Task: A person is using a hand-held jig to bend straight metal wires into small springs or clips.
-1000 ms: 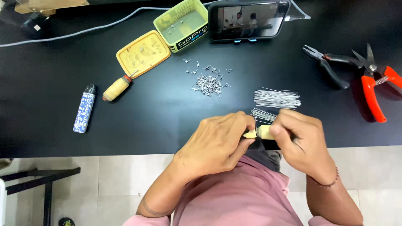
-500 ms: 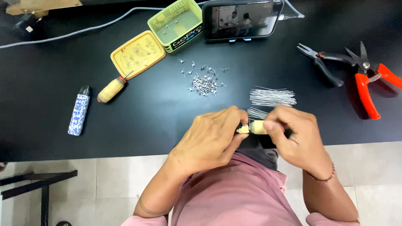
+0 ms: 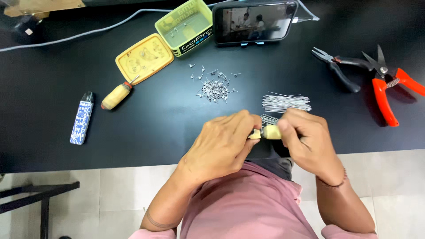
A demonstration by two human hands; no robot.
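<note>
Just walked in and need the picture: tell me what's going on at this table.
A person at a black table holds a small wooden-handled tool between both hands, left hand and right hand, at the table's near edge. Beyond lie a bundle of straight wire pieces, a pile of small bent wire bits, pliers and red-handled cutters.

Bare black table (image 3: 146, 128) lies open left of the left hand (image 3: 223, 148). Just above both hands, a pile of small bent pins (image 3: 214, 88) and a bundle of straight wires (image 3: 285, 102) crowd the middle. Pliers (image 3: 338, 66) and red cutters (image 3: 387, 86) block the upper right.
</note>
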